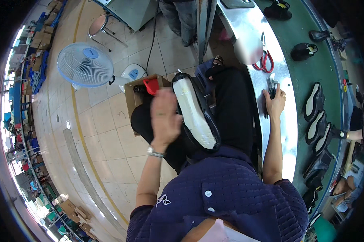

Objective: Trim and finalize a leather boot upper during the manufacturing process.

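A black shoe upper with a white underside [195,115] lies sole up across my lap, its toe toward me. My left hand [164,121] is raised at the left edge of the shoe, with a watch at the wrist. Its fingers are smeared by motion, so I cannot tell whether they hold anything. On the metal bench to the right, my right hand [275,104] has its thumb and fingers around a hand tool with a silver head [272,80] and dark parts. The hand partly hides the tool, and its exact kind does not show.
Red-handled scissors [265,62] lie farther up the bench [284,133]. Beyond runs a green conveyor [293,76] carrying several black shoes [314,101]. A cardboard box with a red object [151,86] stands left of my knees, near a fan [86,64] and a stool [98,26]. Another person's legs [181,18] show ahead.
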`<state>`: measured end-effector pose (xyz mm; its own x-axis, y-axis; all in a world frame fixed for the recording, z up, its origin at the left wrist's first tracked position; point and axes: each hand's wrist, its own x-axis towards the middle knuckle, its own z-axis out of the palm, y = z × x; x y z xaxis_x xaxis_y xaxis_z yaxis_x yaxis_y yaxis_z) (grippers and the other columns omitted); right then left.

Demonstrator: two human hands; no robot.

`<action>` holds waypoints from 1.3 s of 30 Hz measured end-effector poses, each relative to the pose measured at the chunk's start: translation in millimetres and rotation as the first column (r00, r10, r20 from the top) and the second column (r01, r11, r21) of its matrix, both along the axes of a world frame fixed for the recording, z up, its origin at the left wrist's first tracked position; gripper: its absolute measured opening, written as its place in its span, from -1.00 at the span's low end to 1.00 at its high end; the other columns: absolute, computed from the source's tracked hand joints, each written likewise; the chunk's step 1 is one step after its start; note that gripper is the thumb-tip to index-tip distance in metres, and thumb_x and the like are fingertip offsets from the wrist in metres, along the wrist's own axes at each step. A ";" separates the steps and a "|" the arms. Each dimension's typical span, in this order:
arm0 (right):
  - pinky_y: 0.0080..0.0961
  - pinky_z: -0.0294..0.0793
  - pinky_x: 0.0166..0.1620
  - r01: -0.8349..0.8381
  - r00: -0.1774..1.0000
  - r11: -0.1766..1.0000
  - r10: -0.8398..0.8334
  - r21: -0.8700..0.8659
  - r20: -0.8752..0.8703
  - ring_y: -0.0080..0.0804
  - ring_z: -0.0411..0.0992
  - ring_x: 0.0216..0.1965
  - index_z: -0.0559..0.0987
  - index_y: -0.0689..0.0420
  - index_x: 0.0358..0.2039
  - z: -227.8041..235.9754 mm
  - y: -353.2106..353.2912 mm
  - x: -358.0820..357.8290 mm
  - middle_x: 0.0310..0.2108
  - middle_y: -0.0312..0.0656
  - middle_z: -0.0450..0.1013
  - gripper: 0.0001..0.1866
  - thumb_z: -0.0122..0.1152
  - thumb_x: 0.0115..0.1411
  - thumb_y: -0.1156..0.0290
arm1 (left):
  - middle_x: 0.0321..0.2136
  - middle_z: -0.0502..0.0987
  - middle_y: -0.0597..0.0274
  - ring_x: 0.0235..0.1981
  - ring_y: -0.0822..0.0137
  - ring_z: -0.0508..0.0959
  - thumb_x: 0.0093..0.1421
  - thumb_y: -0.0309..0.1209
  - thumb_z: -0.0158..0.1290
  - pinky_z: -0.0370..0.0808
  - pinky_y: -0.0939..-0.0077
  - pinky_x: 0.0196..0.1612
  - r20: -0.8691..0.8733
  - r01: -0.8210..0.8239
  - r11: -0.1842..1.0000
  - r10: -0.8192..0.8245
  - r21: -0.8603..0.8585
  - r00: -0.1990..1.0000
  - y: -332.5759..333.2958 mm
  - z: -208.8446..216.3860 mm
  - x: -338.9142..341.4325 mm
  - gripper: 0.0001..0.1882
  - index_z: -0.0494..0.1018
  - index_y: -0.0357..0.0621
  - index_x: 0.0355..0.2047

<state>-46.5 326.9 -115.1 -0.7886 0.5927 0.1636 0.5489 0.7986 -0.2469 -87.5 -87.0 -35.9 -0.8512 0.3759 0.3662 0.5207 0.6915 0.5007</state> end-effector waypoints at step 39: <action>-0.49 0.57 -0.29 -0.084 0.434 0.288 0.873 -0.954 0.225 -0.47 0.51 -0.30 0.05 0.10 0.32 176.7 -83.2 -154.8 -0.23 -0.12 0.48 -0.32 0.04 0.21 0.52 | -0.05 0.46 -0.17 -0.02 -0.08 0.46 -0.13 -0.28 0.35 0.35 0.20 0.08 0.318 0.158 0.987 -0.138 -0.037 0.938 125.2 34.4 -85.9 -0.04 0.13 -0.49 0.20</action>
